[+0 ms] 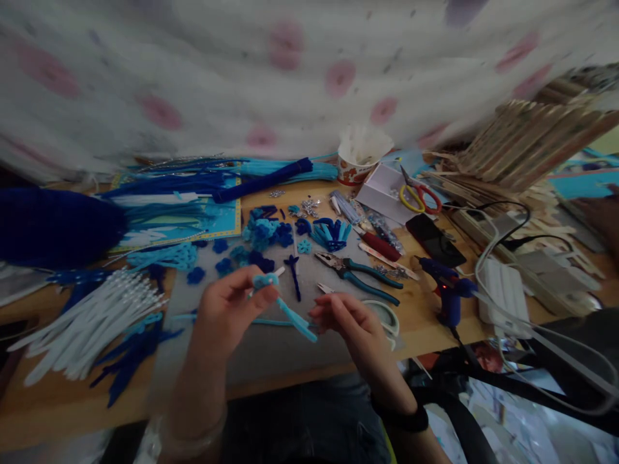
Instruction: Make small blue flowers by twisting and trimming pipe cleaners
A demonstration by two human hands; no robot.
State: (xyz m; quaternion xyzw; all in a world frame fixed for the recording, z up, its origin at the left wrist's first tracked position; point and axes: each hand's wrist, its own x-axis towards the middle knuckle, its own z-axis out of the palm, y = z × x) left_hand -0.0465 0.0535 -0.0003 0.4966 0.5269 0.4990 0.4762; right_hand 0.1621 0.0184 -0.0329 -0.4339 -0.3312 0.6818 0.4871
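Note:
My left hand (227, 309) is closed, pinching a light blue pipe cleaner (293, 316) between thumb and fingers. The upper end is bent into a small loop, and the doubled tail slants down to the right. Close by the tail's lower end is my right hand (353, 328), its fingers loosely curled and apart, seemingly holding nothing. A dark blue twisted pipe cleaner piece (294, 277) lies on the grey mat (251, 357) beyond my hands. Another straight light blue pipe cleaner (273, 321) stretches across the mat behind them. Pliers (360, 274) with blue handles rest to the right.
Blue pipe cleaner flowers (264, 232) cluster behind the mat. White pipe cleaner stems (97, 322) lie at left. On the right are a glue gun (447, 287) with its cord, a phone (435, 240), scissors (418, 196) and a power strip (536, 264). A paper cup (355, 169) stands behind.

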